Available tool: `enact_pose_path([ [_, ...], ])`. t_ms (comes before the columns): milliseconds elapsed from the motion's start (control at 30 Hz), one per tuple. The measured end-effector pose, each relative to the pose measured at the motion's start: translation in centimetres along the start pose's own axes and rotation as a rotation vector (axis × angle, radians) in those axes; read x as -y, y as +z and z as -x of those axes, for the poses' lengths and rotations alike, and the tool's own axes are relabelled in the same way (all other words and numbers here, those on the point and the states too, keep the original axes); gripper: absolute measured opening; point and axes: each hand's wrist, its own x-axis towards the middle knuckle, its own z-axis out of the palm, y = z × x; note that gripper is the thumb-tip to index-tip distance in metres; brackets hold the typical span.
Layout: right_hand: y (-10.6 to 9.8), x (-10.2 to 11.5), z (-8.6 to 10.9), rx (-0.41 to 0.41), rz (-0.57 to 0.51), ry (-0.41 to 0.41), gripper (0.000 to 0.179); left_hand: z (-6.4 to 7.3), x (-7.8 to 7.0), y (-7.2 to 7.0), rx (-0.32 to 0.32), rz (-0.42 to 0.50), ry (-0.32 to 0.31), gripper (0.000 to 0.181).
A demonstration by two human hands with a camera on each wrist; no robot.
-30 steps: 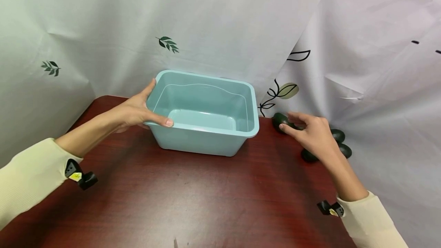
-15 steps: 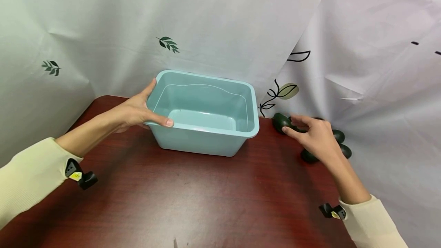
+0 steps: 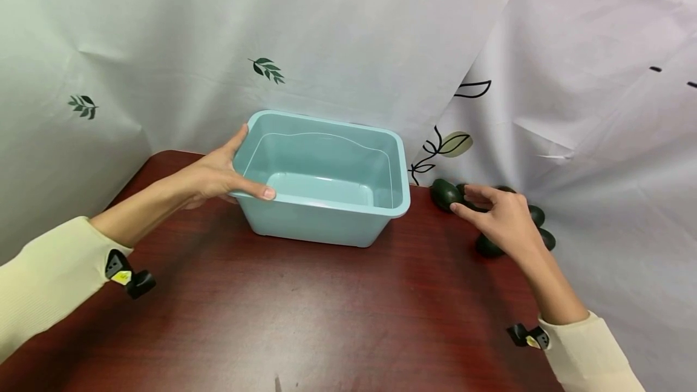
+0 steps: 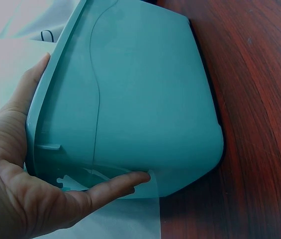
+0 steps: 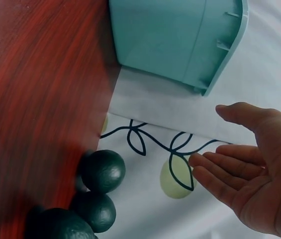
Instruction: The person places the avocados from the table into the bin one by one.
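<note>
My left hand grips the left end of the pale blue plastic bin. Its thumb lies along the front rim in the head view. Seen from the left wrist, that hand spreads around the rim and side wall of the bin. Over the right side of the table my right hand hovers with an empty palm and loosely bent fingers. Beneath and around it lie several dark green avocados, partly hidden by the hand. The right wrist view shows the hand apart from the avocados.
The bin stands upright on a dark red wooden table, near the back edge. White cloth with leaf prints hangs right behind the table and along both sides. Some avocados sit close to the cloth at the right edge.
The right hand has shifted slightly right and away from the leftmost avocado, uncovering more of it. The left hand and the bin have stayed in place.
</note>
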Motion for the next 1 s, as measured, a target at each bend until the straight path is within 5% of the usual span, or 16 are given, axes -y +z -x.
enact_pose_path([
  [1000,0.3,-2.5,0.5,0.016,0.029,0.027,0.058,0.1,-0.1,0.0,0.008,0.000,-0.005,0.155],
])
